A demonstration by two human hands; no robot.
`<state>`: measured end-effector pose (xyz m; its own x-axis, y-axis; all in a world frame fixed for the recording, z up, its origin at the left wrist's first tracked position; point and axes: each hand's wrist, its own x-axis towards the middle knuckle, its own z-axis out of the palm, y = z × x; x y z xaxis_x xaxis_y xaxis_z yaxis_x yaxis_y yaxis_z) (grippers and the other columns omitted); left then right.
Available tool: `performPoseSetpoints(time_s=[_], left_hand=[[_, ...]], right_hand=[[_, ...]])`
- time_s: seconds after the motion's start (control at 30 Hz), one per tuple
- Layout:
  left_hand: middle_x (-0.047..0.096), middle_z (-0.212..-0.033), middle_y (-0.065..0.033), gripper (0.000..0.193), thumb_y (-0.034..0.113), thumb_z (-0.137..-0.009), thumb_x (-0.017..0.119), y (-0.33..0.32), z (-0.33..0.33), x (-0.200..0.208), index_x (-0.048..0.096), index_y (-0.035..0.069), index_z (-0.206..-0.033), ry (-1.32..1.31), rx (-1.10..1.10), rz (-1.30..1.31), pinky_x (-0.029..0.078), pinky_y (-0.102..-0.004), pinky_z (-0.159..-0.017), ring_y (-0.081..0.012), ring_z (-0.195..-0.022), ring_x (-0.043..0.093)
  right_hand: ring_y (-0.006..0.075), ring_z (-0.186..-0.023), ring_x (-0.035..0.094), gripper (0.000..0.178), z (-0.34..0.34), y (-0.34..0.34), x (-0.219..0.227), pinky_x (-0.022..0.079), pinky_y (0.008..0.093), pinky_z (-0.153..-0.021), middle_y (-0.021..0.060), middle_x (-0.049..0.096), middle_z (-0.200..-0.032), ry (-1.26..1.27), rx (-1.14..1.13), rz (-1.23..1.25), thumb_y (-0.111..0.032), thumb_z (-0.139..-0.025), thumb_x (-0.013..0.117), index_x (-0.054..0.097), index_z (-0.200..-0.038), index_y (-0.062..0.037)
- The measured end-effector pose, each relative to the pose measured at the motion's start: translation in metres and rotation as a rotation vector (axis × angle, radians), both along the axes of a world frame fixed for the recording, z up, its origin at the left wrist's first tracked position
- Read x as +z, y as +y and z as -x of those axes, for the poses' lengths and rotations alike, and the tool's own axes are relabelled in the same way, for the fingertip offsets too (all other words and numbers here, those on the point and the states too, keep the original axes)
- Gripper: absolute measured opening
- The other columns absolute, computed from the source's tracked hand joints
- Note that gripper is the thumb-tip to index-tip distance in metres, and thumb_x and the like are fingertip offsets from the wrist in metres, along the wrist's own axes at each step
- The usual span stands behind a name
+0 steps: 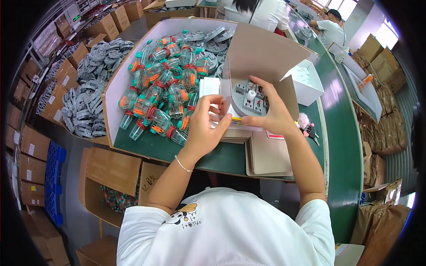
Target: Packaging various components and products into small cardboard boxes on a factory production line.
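Observation:
In front of me an open cardboard box (266, 48) stands with its large flap raised. A round grey plastic base (242, 104) with a white centre knob and small compartments sits tilted in its opening. My right hand (273, 108) curves around the base, fingers at its far edge and thumb near the box's front edge. At the box's left side my left hand (206, 122) is closed, thumb against the front corner; its curled fingertips are partly hidden. Just beyond that hand is a small white box (209, 86).
Clear bottles (155, 95) with orange and teal parts and red cords are heaped at left. Grey plastic parts (84, 106) fill cartons farther left. Flat cardboard sheets (270, 153) lie nearer me. Keys (310, 131) and a white bin (306, 82) are at right. Two people work beyond.

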<state>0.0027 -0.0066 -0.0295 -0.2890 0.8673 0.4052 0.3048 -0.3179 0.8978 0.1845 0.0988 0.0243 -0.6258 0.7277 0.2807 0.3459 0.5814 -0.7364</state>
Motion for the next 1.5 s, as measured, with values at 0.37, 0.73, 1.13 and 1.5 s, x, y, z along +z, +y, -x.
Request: performPoseSetpoints(time_s=[0.37, 0.73, 1.13, 1.5], left_hand=[[0.061, -0.107, -0.0122, 0.04, 0.02, -0.083, 0.072, -0.013, 0.042, 0.011, 0.057, 0.003, -0.117, 0.299, 0.276, -0.065, 0.048, -0.0383, -0.087, -0.0263, -0.098, 0.059], [0.066, -0.109, -0.0153, 0.04, 0.026, -0.082, 0.072, 0.056, 0.16, 0.001, 0.061, 0.002, -0.111, 1.097, 0.597, 0.339, 0.047, -0.0458, -0.089, -0.0355, -0.105, 0.057], [0.067, -0.112, -0.0105, 0.036, 0.008, -0.084, 0.072, -0.004, 0.129, 0.081, 0.059, 0.0, -0.117, 0.129, 0.494, -0.286, 0.054, -0.0287, -0.077, -0.0159, -0.096, 0.064], [0.064, -0.12, -0.0128, 0.042, -0.001, -0.072, 0.068, 0.069, -0.047, 0.054, 0.061, 0.002, -0.113, 0.961, -0.101, -0.639, 0.056, -0.0329, -0.085, -0.0269, -0.107, 0.064]], right_hand=[[0.0253, -0.135, 0.038, 0.088, 0.008, 0.035, -0.017, 0.031, 0.0364, -0.112, 0.0136, 0.039, -0.147, -0.196, 0.302, 0.03, -0.029, -0.078, 0.081, 0.033, -0.15, -0.0112], [0.023, -0.127, 0.048, 0.078, 0.016, 0.036, -0.017, 0.039, 0.0357, -0.106, 0.0123, 0.047, -0.142, -0.119, 0.243, 0.123, -0.017, -0.079, 0.079, 0.04, -0.146, -0.0114], [0.0206, -0.108, 0.058, 0.036, -0.092, 0.005, 0.023, 0.048, 0.0326, -0.088, 0.0112, 0.06, -0.119, 0.376, -0.286, -0.594, -0.005, -0.083, 0.068, 0.061, -0.119, -0.0037], [0.0165, -0.1, 0.064, 0.035, -0.095, 0.002, -0.015, 0.053, 0.0304, -0.082, 0.0085, 0.063, -0.117, 0.217, -0.179, 0.057, -0.006, -0.091, 0.062, 0.055, -0.126, -0.0012]])
